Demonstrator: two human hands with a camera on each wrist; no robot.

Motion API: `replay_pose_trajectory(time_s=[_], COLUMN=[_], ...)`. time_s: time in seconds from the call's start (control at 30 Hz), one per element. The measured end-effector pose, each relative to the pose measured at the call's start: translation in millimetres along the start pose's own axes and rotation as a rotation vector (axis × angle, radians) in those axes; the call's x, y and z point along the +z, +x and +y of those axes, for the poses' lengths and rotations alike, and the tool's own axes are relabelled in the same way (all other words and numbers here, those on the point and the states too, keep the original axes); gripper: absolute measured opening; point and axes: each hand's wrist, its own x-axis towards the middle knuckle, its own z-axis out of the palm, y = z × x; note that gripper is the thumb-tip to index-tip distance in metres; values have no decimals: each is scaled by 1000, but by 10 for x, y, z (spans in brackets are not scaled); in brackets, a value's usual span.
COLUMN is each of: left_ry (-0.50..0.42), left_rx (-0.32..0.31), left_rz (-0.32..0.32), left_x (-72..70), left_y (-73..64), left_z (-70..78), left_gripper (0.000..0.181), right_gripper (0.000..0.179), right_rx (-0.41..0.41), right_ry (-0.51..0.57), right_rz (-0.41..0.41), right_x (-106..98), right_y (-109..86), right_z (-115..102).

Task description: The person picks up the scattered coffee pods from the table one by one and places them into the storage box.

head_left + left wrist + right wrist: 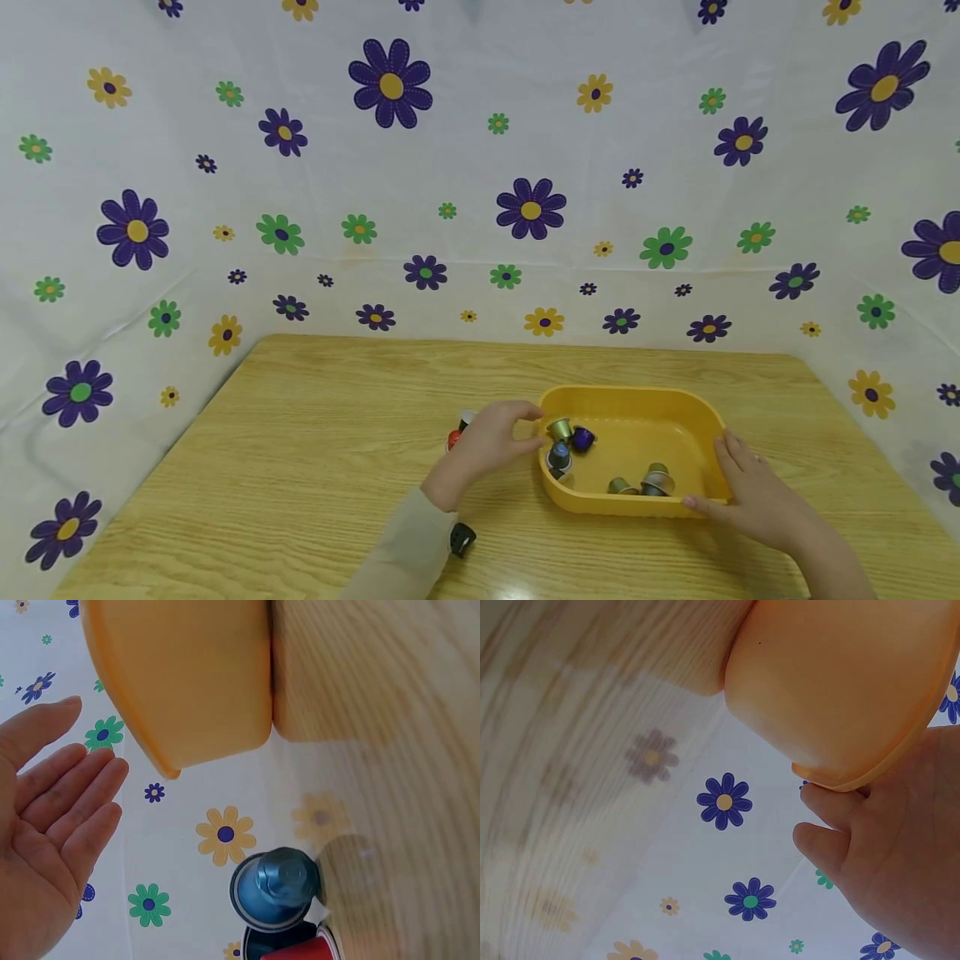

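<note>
A yellow plastic tub [630,504] holds several coffee capsules, among them a gold capsule [559,429], a purple capsule [582,439] and a blue capsule [559,455] by its left wall. More capsules [657,477] lie along its front wall. At the tub's left rim is my left hand [491,437], fingers loosely bent and apart, palm bare in the left wrist view. My right hand [765,496] grips the tub's right front corner, thumb on the front rim and fingers along the right side. The right wrist view shows its fingers [821,844] below the rim.
Behind my left hand, a red capsule [453,439] and a dark capsule [467,418] are on the wooden table [315,433], partly hidden. A blue capsule [283,885] shows beside them from the left wrist. A flowered cloth [465,167] surrounds the table's back and sides.
</note>
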Motion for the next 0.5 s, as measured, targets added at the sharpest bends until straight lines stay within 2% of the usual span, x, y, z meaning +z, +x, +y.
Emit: replay_pose_trajectory(time_s=[0.17,0.3,0.5], left_ry=[38,72,58], left_rx=[20,13,12], left_rz=[-4,-1,2], left_x=[-39,-71,-124], left_y=[-49,-84,-140], left_z=[-42,-79,-126], left_gripper=[34,34,34], right_gripper=[96,96,96], right_rx=[0,1,-10], right_ry=[6,6,5], right_rz=[-2,-2,5], right_x=[10,12,-3], right_y=[0,3,-1], right_z=[7,9,-2])
